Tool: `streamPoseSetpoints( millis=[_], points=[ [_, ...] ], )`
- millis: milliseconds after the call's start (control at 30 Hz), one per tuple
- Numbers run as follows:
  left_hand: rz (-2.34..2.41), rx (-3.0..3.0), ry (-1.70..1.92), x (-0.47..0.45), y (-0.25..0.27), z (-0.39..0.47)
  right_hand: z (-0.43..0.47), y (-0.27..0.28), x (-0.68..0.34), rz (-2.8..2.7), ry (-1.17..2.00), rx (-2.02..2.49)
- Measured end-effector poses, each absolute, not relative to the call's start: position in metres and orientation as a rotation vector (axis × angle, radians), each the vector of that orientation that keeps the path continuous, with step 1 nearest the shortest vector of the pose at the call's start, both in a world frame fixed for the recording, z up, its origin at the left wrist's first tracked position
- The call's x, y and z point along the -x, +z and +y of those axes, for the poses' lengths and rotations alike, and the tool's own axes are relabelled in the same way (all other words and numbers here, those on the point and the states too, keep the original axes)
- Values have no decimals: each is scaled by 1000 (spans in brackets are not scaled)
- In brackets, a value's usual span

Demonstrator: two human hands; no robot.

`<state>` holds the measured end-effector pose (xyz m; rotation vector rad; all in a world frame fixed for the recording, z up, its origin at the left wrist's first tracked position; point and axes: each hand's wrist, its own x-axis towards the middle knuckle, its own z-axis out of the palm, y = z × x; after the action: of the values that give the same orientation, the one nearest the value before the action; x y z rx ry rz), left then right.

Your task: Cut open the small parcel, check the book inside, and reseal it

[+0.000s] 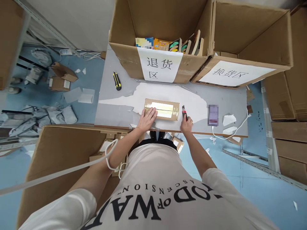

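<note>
A small taped cardboard box (172, 115) with a pale label lies on the table near its front edge. My left hand (148, 119) rests flat on the box's left end, fingers stretched over the tape. To the right of the box, my right hand (187, 124) is closed around a red and black box cutter (184, 111), its blade end pointing away from me. The cutter is apart from the box. Farther back on the left lies a second box cutter (117, 81), yellow and black.
Two large open cartons stand at the back: one with books (163, 44) and a paper sign (159, 64), the other with a sign (236, 73). A phone (213, 115) on a white cable lies right. A big carton (64, 150) holding boxes stands below left.
</note>
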<state>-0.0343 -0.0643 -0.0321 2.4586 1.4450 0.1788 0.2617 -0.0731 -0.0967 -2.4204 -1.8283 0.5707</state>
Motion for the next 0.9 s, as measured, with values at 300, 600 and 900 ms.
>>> streamPoseSetpoints(
  millis=[300,600,900],
  points=[
    [1212,-2476,297,48,-49,-52,11,2,-209,-2697,436,1427],
    [1237,-2467,346,43,-55,-47,31,10,-179,-3056,283,1397],
    [1214,-2467,380,44,-57,-46,71,27,-182,-2931,569,1678]
  ],
)
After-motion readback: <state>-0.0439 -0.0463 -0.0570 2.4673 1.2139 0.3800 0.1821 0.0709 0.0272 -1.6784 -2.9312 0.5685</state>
